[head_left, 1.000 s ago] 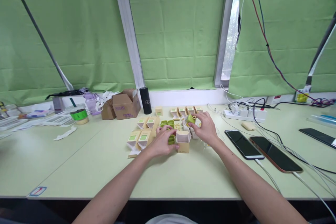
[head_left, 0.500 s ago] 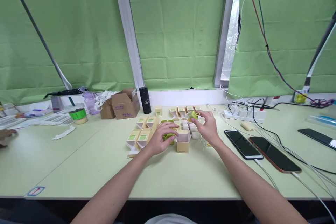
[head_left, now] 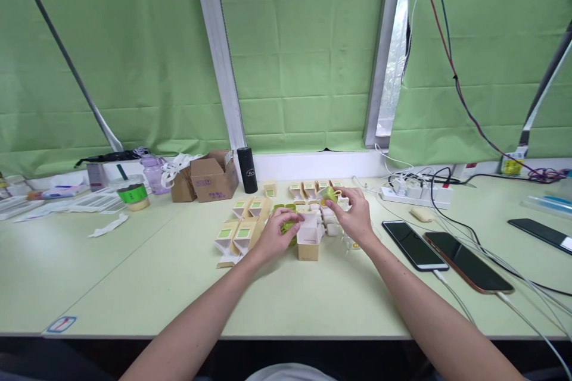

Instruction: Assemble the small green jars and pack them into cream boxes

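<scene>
My left hand (head_left: 277, 237) has its thumb and fingers at the left edge of a raised flap on a small cardboard box (head_left: 308, 251), which stands with its white inside showing. In my right hand (head_left: 355, 217), a small green container (head_left: 329, 194) with a yellow loop is pinched between thumb and fingers, above and to the right of the box. Several green pieces (head_left: 290, 207) lie behind my left hand, partly hidden by it. Small whitish pieces (head_left: 331, 229) are grouped between the box and my right hand, and clear items (head_left: 353, 244) sit under my right wrist.
Several open small boxes with green labels (head_left: 244, 235) are at left, others (head_left: 309, 191) behind. A black bottle (head_left: 247, 171) and brown carton (head_left: 214, 178) stand at the back. Two phones (head_left: 413, 245) (head_left: 467, 262) with cables and a power strip (head_left: 415, 195) lie right.
The small box has shifted slightly left and its flap now stands up higher beside my left fingers. My right hand has barely moved. Another person's hand has left the far left edge.
</scene>
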The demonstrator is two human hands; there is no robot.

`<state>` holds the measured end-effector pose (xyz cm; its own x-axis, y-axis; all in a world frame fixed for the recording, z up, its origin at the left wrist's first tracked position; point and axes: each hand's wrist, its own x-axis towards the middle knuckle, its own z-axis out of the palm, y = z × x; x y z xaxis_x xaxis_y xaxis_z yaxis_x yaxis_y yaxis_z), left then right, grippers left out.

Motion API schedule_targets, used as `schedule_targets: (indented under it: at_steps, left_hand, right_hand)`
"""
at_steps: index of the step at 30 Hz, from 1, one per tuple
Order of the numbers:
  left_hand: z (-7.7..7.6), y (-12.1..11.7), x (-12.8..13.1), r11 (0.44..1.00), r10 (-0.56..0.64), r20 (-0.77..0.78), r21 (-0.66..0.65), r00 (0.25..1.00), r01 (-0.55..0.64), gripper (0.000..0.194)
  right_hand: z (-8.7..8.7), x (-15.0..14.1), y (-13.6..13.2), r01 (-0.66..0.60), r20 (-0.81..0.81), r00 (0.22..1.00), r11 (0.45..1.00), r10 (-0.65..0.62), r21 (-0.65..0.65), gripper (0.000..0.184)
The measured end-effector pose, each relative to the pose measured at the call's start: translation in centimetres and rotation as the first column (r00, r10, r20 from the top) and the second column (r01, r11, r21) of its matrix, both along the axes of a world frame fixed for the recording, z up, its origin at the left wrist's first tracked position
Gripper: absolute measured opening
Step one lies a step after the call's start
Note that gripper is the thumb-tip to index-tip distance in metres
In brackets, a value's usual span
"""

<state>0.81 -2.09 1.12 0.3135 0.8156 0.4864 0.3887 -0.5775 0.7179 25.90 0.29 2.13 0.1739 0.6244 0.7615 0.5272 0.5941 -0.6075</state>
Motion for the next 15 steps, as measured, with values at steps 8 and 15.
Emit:
schedule_targets:
  at_steps: [8, 15]
  left_hand:
    - [-0.29, 0.41, -0.53, 0.996, -0.025, 0.040, -0.081, 0.999, 0.028, 0.038]
    - [-0.17, 0.25, -0.62, 0.994, -0.038, 0.008, -0.098, 0.999, 0.038, 0.050]
  right_hand:
    - [0.39, 0.07, -0.23, -0.039, -0.102, 0.994, 0.999, 0.041, 0.017, 0.038]
    - [0.60, -0.27, -0.63, -0.233, -0.242, 0.945, 0.972, 0.219, -0.033, 0.040]
